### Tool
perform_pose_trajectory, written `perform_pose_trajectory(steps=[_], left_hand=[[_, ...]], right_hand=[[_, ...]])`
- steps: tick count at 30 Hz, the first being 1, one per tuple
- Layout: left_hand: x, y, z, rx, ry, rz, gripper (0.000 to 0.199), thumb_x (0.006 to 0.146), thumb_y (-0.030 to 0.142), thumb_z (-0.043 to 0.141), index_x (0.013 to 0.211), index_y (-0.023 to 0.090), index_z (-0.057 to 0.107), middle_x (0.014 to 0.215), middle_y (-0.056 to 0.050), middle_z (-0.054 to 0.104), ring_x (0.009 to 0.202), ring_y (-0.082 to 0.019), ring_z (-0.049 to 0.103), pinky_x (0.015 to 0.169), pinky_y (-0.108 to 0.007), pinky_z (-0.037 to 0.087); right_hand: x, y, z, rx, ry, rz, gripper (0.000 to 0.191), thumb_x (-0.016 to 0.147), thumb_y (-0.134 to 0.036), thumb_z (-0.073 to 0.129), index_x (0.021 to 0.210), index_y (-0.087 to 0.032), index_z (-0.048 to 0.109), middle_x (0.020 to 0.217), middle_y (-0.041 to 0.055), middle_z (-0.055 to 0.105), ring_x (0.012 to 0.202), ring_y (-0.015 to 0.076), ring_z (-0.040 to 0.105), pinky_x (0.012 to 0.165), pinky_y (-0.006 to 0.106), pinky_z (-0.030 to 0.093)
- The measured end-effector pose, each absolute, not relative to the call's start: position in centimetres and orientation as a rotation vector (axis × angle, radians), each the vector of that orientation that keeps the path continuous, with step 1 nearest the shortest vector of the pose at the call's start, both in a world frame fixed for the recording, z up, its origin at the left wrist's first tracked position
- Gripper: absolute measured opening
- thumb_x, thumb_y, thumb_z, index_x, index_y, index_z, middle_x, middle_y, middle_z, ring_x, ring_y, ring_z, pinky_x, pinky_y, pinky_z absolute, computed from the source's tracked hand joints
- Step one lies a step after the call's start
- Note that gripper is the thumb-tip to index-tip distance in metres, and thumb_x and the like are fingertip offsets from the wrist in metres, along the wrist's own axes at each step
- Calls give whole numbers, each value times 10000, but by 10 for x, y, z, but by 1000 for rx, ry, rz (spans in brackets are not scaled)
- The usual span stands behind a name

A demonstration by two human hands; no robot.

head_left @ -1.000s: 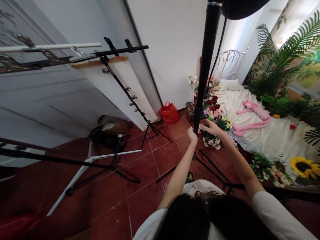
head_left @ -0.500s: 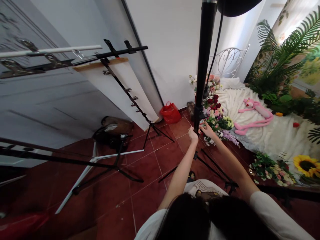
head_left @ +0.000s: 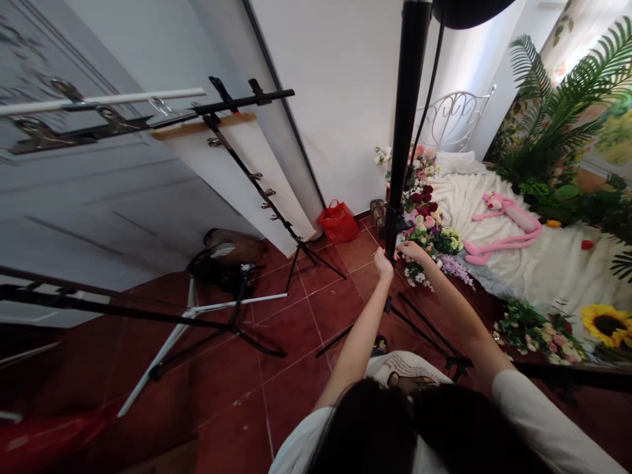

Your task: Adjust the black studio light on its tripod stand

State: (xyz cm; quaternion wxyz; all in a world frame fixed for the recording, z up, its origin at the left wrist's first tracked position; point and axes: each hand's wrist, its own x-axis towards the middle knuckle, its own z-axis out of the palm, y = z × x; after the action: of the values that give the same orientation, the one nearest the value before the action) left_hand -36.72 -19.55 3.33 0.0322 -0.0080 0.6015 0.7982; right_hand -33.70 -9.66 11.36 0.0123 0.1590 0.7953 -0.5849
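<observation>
Black pole [head_left: 405,112] rises at twelve o'clock from the person, with both hands up at its lower end. The right hand [head_left: 411,250] reaches across, fingers curled near a small clamp on the shaft, while the left hand [head_left: 383,264] sits just beside it with the fingers bunched upward. Neither looks hard clenched, but the view is too poor to tell whether either has a firm grip on the pole. With a dark shade [head_left: 471,10] at the top, a pole like this looks best handled low down, one hand steadying the shaft while the other works at the clamp.

Red tile floor [head_left: 316,316] runs underfoot, crossed by the spread black legs of a tripod [head_left: 309,260]. A red bag [head_left: 338,222] sits against the white wall [head_left: 336,99] at eleven o'clock. Bunched flowers [head_left: 424,227] edge a fluffy white rug [head_left: 543,283] at one o'clock, with a pink stuffed toy [head_left: 503,227] lying on it. Palm leaves [head_left: 553,112] rise behind, and a sunflower [head_left: 607,326] shows at two o'clock. White boards [head_left: 241,164] hang from a black bar [head_left: 241,102] at eleven o'clock.
</observation>
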Motion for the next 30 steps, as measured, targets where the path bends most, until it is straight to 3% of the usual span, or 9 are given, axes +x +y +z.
perform_pose_trajectory(steps=[1, 3, 7, 10, 13, 17, 22, 30], left_hand=[[-366, -195, 33, -47, 1844, 2471, 598, 994, 528, 224, 543, 242, 494, 517, -43, 566, 501, -160, 561, 592, -283, 490], [-361, -197, 28, -131, 1887, 2492, 595, 993, 532, 232, 600, 223, 556, 604, -57, 624, 579, -169, 602, 659, -295, 506], [-338, -205, 0, -402, 2153, 2388, 431, 983, 437, 317, 830, 191, 637, 851, -85, 701, 846, -218, 678, 849, -357, 522], [-309, -214, -28, -455, 2307, 2280, 295, 966, 337, 368, 920, 190, 620, 1049, -143, 700, 1107, -275, 655, 1026, -440, 467], [-278, -216, -52, -420, 2483, 2132, 234, 951, 327, 410, 891, 210, 602, 1115, -186, 673, 1251, -341, 594, 1065, -522, 429], [-234, -189, -68, -451, 2441, 1904, 223, 960, 332, 398, 831, 251, 562, 985, -158, 669, 1145, -360, 648, 948, -559, 477], [-164, -116, -55, 29, 1971, 1732, 252, 981, 271, 366, 847, 239, 576, 895, -101, 695, 761, -235, 684, 848, -450, 533], [-32, 2, 32, 627, 1363, 1703, 313, 998, 394, 414, 886, 181, 614, 851, -65, 700, 746, -139, 663, 778, -270, 543]], right_hand=[[-329, -100, 111, 566, 2404, -1886, 334, 977, -471, 679, 843, -164, 665, 582, 8, 651, 475, 118, 560, 473, 226, 473], [-308, -110, 102, 725, 2151, -2107, 287, 979, -476, 655, 918, -196, 639, 568, -17, 653, 414, 91, 502, 413, 189, 403], [-248, -134, 76, 762, 1742, -2477, 291, 951, -455, 657, 1135, -231, 633, 772, 15, 762, 548, 106, 641, 525, 191, 526], [-199, -142, 54, 857, 1641, -2522, 286, 913, -413, 712, 1140, -246, 665, 816, 29, 772, 598, 126, 684, 571, 219, 572], [-153, -138, 36, 1053, 1565, -2543, 203, 901, -350, 729, 1070, -239, 705, 810, 38, 770, 610, 129, 698, 580, 220, 585], [-96, -119, 25, 1445, 1444, -2667, 118, 905, -307, 716, 1003, -241, 710, 800, 35, 768, 604, 128, 702, 566, 216, 594], [-23, -97, 28, 1887, 1262, -2884, 86, 930, -292, 684, 995, -237, 687, 804, 28, 771, 608, 118, 701, 567, 200, 584], [80, -101, 36, 2278, 1022, -3164, 101, 952, -315, 652, 981, -221, 678, 790, 31, 776, 637, 131, 722, 633, 218, 598]])
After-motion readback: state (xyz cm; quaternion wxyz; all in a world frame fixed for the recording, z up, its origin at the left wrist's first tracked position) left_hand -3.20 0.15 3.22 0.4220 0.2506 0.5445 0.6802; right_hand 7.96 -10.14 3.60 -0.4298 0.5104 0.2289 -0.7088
